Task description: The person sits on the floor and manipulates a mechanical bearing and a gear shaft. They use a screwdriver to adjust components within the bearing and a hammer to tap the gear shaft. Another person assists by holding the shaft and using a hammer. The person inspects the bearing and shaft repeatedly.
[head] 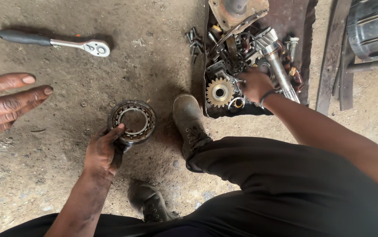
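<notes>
My left hand (103, 151) grips the near rim of a large greasy roller bearing (132, 121) that rests on the dirt floor. My right hand (255, 83) reaches into a dark metal tray (301, 26) of oily parts, its fingers curled down among them beside a brass-coloured gear (219, 92); what it holds is hidden. A long splined steel shaft (278, 63) lies in the tray just right of that hand.
A ratchet wrench (52, 41) lies on the floor at the upper left. Another person's open hand (6, 103) enters from the left edge. My two boots (189, 118) stand between bearing and tray. Metal bars and a dark tyre (373, 26) sit at the right.
</notes>
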